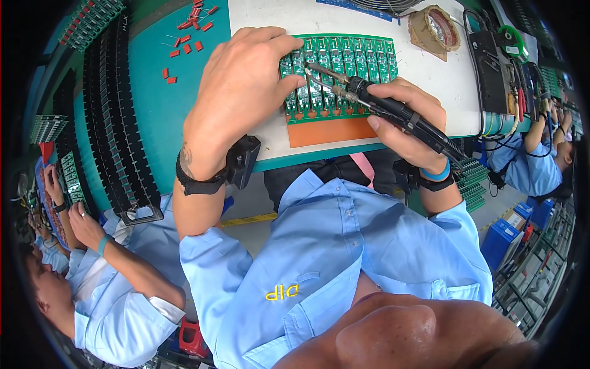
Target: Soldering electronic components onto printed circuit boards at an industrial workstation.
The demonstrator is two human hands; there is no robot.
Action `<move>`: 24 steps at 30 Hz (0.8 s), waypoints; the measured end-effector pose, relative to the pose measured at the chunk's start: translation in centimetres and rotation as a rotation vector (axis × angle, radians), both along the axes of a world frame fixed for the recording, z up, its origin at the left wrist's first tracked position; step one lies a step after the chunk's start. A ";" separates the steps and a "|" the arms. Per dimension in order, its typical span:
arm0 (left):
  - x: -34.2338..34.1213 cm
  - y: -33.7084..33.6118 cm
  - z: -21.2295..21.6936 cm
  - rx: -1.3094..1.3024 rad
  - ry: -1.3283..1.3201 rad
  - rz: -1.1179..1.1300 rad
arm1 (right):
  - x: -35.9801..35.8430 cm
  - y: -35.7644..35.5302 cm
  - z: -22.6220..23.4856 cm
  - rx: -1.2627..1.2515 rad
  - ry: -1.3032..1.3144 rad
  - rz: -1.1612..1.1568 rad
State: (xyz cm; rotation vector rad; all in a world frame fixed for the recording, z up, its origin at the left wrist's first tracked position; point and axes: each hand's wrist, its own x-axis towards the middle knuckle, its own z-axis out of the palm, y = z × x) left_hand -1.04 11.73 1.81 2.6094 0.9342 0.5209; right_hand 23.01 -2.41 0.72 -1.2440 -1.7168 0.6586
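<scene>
A green circuit board panel (384,67), made up of several narrow boards side by side, lies on the white work surface in front of me. My left hand (243,71) grips its left end, with the index finger at the top edge and the thumb on the boards. My right hand (415,117) is wrapped round a black soldering iron (399,114) with a thin metal feed tube alongside its shaft. The iron's tip points up and left, onto the boards near my left fingers; whether it touches a joint is too small to tell. Under the panel's near edge shows an orange-brown plate (332,132).
Loose red components (196,24) with wire leads are scattered on the green mat (160,111). Black slotted racks (117,117) stand at left. A brown round container (436,31) and a green spool (513,46) sit at far right. Co-workers sit on both sides.
</scene>
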 end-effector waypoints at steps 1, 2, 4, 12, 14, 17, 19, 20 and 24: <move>0.0 0.0 0.1 -0.014 0.019 0.000 | 0.0 0.0 0.0 0.002 -0.004 0.000; -0.1 0.0 0.1 -0.028 0.038 0.001 | 0.0 0.0 0.1 -0.007 -0.004 -0.003; -0.1 0.0 0.2 -0.043 0.059 0.001 | 0.1 -0.1 0.2 0.004 -0.008 0.002; -0.1 0.0 0.2 -0.054 0.064 0.007 | 0.5 -0.7 0.7 0.024 -0.009 0.002; -0.1 0.0 0.2 -0.043 0.066 0.015 | 0.4 -0.6 0.7 0.033 0.001 0.007; -0.1 0.0 0.2 -0.025 0.067 0.016 | 0.1 -0.4 0.6 0.024 -0.001 0.005; -0.1 0.0 0.3 -0.002 0.072 0.015 | 0.0 -0.3 0.4 0.017 0.004 0.002; -0.2 0.0 0.3 -0.001 0.063 0.011 | -0.1 -0.2 0.4 0.018 0.003 0.005; -0.5 0.0 0.5 -0.012 0.047 0.031 | -0.4 0.2 0.1 0.009 0.011 0.012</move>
